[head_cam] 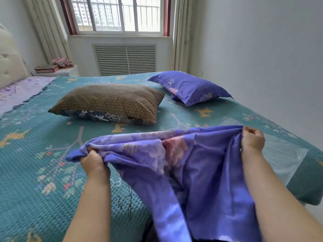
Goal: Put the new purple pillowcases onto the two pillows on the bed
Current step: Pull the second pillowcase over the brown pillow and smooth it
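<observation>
Purple pillowcase (pixel 183 165): nearest item, held stretched between both hands over the bed's near edge, lower part hanging toward 6 o'clock. Left hand (pixel 93 161): fingers curled tight on one bunched corner. Right hand (pixel 252 138): fist closed on the opposite corner, at 3 o'clock of the left. Risk noted: the opening may not be found in the gathered folds, so the pillow could be pushed into a closed side; a slipped corner would drop the cloth. Fabric: thin, glossy, pink-flowered, creased. Brown pillow (pixel 108 102): uncovered, at 12 o'clock. Covered pillow (pixel 190 87): already purple, at 1 o'clock. Bedspread (pixel 35 172): teal.
</observation>
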